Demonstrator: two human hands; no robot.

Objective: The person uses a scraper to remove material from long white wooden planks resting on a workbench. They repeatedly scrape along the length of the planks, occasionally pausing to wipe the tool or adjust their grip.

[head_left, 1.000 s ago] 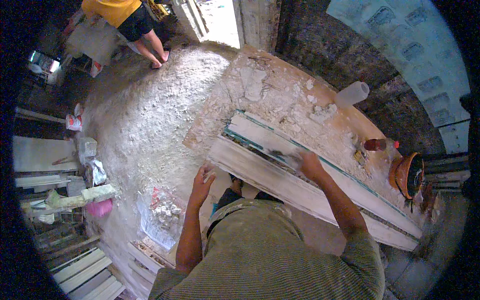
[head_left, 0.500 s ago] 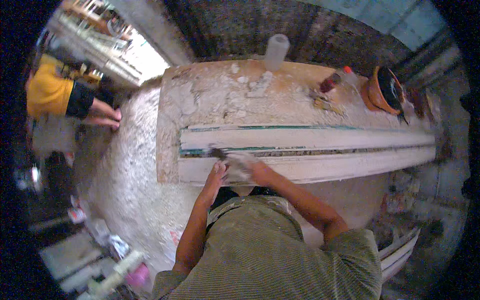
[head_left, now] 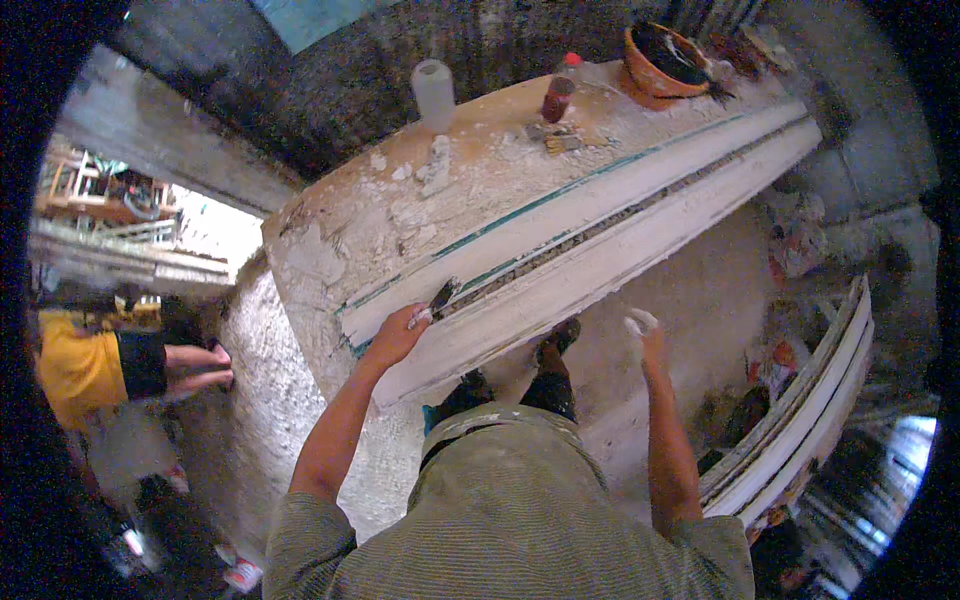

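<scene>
My left hand [head_left: 396,338] is closed around a small brush [head_left: 444,294] whose dark, ragged end rests at the slot near the left end of the long white mouldings [head_left: 560,265]. The mouldings lie side by side along the table's near edge, with a dark groove between them and green strips showing along their edges. Coated in white at the fingers, my right hand [head_left: 643,324] hangs beyond the near edge, apart from the mouldings. Its fingers look apart and hold nothing visible.
The plaster-crusted table [head_left: 320,240] bears a whitish plastic container [head_left: 433,95], a red-capped bottle [head_left: 558,95], small yellowish pieces [head_left: 570,143] and an orange bucket [head_left: 650,85]. More long white mouldings [head_left: 800,425] lean at right. A person in a yellow shirt [head_left: 80,370] is at left.
My view has turned, so the table now slants up to the right. My right hand has come away from beside the left and moved right, off the mouldings. The brush is in my left hand.
</scene>
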